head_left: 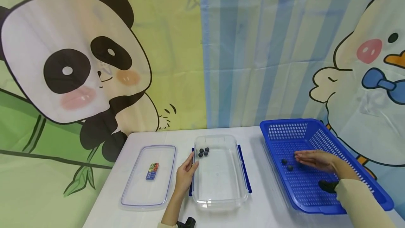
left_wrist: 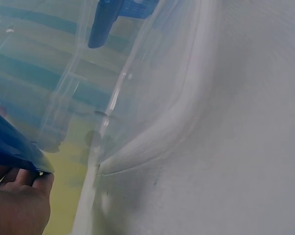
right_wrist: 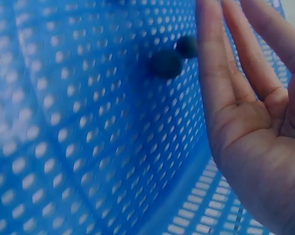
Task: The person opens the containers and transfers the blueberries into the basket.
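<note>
A clear lidless food container (head_left: 219, 178) with blue side latch flaps stands mid-table. Several small dark round balls (head_left: 204, 152), like blueberries, lie in its far left corner. My left hand (head_left: 185, 177) grips its left side; in the left wrist view, my left fingers curl round the blue flap (left_wrist: 15, 147). My right hand (head_left: 317, 160) is inside the blue perforated basket (head_left: 303, 192), its fingers straight and pointing left. More dark balls (head_left: 290, 168) lie on the basket floor just left of that hand. In the right wrist view, two dark balls (right_wrist: 166, 64) sit beside the fingers (right_wrist: 213, 54).
The container's clear lid (head_left: 142, 192), with a blue-edged rim, lies flat on the left of the white table (head_left: 257, 200). A colourful label (head_left: 152, 171) is on it. Behind the table hangs a printed cloth (head_left: 234, 52) with a panda and a duck.
</note>
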